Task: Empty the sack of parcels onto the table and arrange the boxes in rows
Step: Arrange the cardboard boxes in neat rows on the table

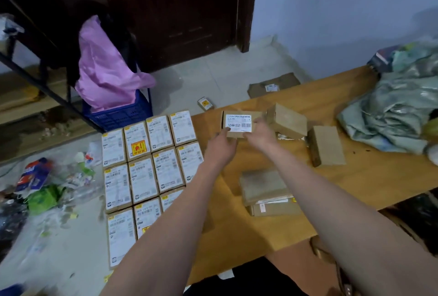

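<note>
Forearms fill the lower frame as I reach across the wooden table. At lower centre two boxes lie stacked, and labelled boxes in rows cover the table's left part. Mid-frame, my left hand and right hand grip a labelled box from either side, fingers curled on its edges. Just right of it sit two plain brown boxes, one tilted. At the right edge, farther back, the crumpled grey-green sack rests on the table.
</note>
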